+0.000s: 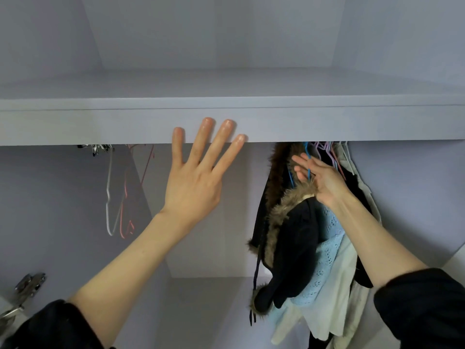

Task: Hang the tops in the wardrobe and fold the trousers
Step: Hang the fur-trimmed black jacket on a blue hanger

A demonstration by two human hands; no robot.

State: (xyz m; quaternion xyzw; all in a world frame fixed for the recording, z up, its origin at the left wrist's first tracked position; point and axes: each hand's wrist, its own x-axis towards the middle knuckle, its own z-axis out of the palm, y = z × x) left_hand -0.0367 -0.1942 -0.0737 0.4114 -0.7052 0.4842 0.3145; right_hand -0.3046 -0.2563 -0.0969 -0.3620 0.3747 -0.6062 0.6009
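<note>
- My left hand (193, 177) is raised with fingers straight and spread, fingertips (206, 122) over the front edge of the pale grey wardrobe shelf (327, 122), holding nothing.
- My right hand (318, 180) reaches among the hung clothes, fingers loosely extended beside a blue wire hanger (307, 157); I cannot tell whether it grips it.
- A black fur-trimmed coat (289, 248) and a light blue eyelet top (324, 260) hang at the right.
- Bare white and red hangers (118, 197) hang left.
</note>
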